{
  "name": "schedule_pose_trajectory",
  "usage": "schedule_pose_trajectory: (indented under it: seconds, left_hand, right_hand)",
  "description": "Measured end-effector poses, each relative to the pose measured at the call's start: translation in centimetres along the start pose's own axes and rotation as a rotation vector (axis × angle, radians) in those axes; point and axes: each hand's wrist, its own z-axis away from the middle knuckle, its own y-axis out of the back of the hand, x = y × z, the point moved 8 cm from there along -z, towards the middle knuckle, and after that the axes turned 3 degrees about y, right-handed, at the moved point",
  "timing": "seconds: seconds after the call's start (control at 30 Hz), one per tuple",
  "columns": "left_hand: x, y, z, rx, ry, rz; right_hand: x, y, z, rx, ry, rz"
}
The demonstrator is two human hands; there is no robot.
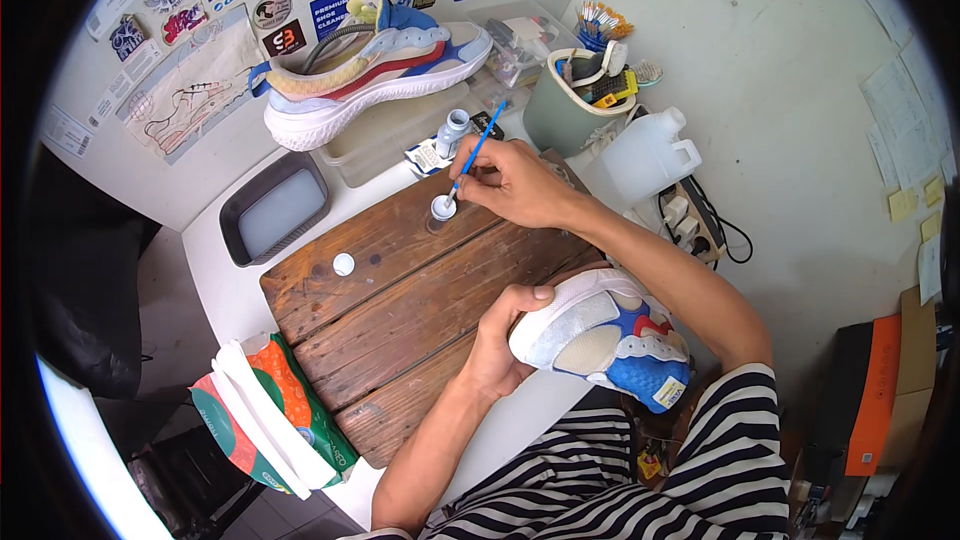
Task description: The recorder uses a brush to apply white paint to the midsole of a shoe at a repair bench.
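My left hand (497,345) is closed around the toe end of a sneaker (600,342) with white, beige, blue and red panels, its thumb along the pale sole edge. The shoe is held tilted above the near right side of a wooden board (385,325). Between the fingers of my right hand (515,183) is a slim blue paintbrush (482,143), bristles down in a small round pot (443,208) of white paint. A round white cap (344,264) lies farther left on the board. Just behind the pot stands a small bottle (454,130) of pale liquid.
The matching sneaker (375,75) rests on a clear plastic box (370,145) at the back. A dark tray (275,208) sits at left, above a tissue pack (275,415). To the right are a grey-green bin (570,105), a white jug (650,155) and a power strip (700,225).
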Motion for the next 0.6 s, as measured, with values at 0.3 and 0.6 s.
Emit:
schedule_pose_trajectory:
  seconds: [0.3, 0.6]
  left_hand:
    - [0.0, 0.2, 0.0, -0.003, -0.013, 0.025]
    - [-0.6, 0.9, -0.1, 0.049, 0.0, 0.029]
  right_hand:
    - [-7.0, 5.9, 6.9, 0.317, 0.125, -0.404]
    - [-13.0, 4.0, 18.0, 0.439, 0.249, -0.312]
